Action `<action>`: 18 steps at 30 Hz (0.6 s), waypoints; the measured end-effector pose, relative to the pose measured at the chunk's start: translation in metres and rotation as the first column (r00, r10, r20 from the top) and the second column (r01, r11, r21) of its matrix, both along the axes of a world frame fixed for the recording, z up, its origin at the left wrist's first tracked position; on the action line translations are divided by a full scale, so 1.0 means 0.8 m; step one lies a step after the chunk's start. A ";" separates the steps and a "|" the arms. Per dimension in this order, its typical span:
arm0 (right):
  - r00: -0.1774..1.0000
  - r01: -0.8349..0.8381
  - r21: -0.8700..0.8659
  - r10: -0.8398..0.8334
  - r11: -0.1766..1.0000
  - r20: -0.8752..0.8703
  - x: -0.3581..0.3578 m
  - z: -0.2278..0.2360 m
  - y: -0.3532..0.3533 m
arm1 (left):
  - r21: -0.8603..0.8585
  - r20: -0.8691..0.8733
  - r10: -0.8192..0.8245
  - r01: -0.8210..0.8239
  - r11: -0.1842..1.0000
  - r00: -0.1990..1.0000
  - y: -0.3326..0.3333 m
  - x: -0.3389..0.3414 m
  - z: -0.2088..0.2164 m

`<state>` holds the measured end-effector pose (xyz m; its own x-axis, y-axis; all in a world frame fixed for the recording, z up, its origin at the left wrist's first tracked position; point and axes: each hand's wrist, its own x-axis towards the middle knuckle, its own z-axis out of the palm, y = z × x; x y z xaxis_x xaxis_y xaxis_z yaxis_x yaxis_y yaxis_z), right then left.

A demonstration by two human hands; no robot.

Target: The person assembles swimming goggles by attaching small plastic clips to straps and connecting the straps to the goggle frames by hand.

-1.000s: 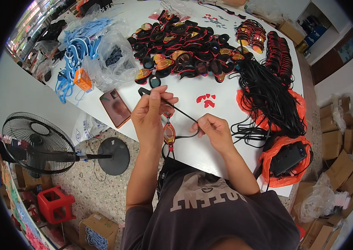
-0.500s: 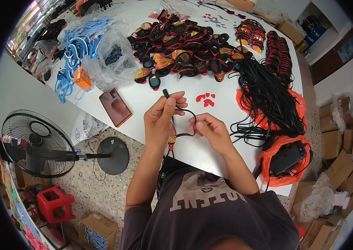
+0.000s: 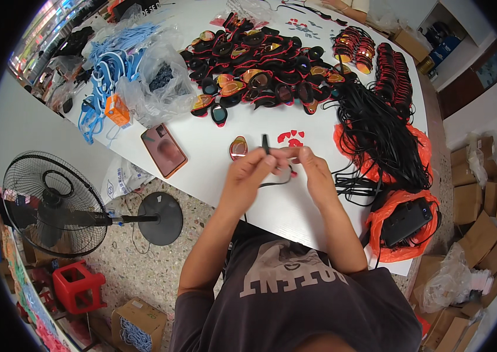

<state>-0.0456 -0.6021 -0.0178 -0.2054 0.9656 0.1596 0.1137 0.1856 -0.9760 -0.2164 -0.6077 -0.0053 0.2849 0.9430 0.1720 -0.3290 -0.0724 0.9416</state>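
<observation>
— Black rubber, thin and looped: is that all that can be made out of the thin black rubber strap?

— Mostly. One end is seen poking up above the fingers; its middle is hidden between the left hand and right hand, both pinched shut on it above the white surface.

— And the small mirrored orange goggle lens?

— Lying just beside the left hand, untouched.

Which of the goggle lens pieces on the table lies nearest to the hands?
The single lens piece with a reddish mirrored lens, lying alone on the white table just left of the left hand. The other pieces sit farther back, two near the big pile.
</observation>
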 end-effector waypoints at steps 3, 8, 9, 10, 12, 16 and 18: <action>0.932 -0.109 -0.198 0.031 0.974 -0.361 0.002 0.005 0.005 | -0.059 -0.071 -0.136 0.132 0.990 0.988 -0.011 0.020 -0.016; 0.859 -0.042 -0.168 -0.051 0.985 -0.509 0.008 0.028 0.023 | -0.084 -0.103 -0.179 0.171 0.982 0.978 -0.018 0.036 -0.038; 0.830 -0.019 -0.142 -0.063 0.990 -0.553 0.008 0.036 0.024 | -0.055 -0.144 -0.186 0.180 0.982 0.972 -0.018 0.036 -0.039; 0.818 0.000 -0.123 -0.071 0.992 -0.572 0.013 0.037 0.027 | -0.050 -0.178 -0.175 0.168 0.984 0.969 -0.019 0.036 -0.033; 0.805 0.017 -0.106 -0.076 0.994 -0.589 0.025 0.037 0.033 | -0.019 -0.232 -0.146 0.145 0.989 0.962 -0.018 0.034 -0.031; 0.834 0.070 -0.013 -0.066 0.997 -0.549 0.021 0.047 0.032 | -0.009 -0.290 -0.086 0.087 0.996 0.953 -0.016 0.027 -0.035; 0.849 0.101 -0.075 -0.126 0.992 -0.513 0.012 0.050 0.028 | 0.013 -0.287 -0.077 0.084 0.996 0.955 -0.016 0.028 -0.039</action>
<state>-0.0362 -0.5796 0.0222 0.0059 0.9856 0.1691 -0.3908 0.1579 -0.9068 -0.1942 -0.6203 -0.0363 0.4006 0.9113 0.0949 -0.0518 -0.0809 0.9954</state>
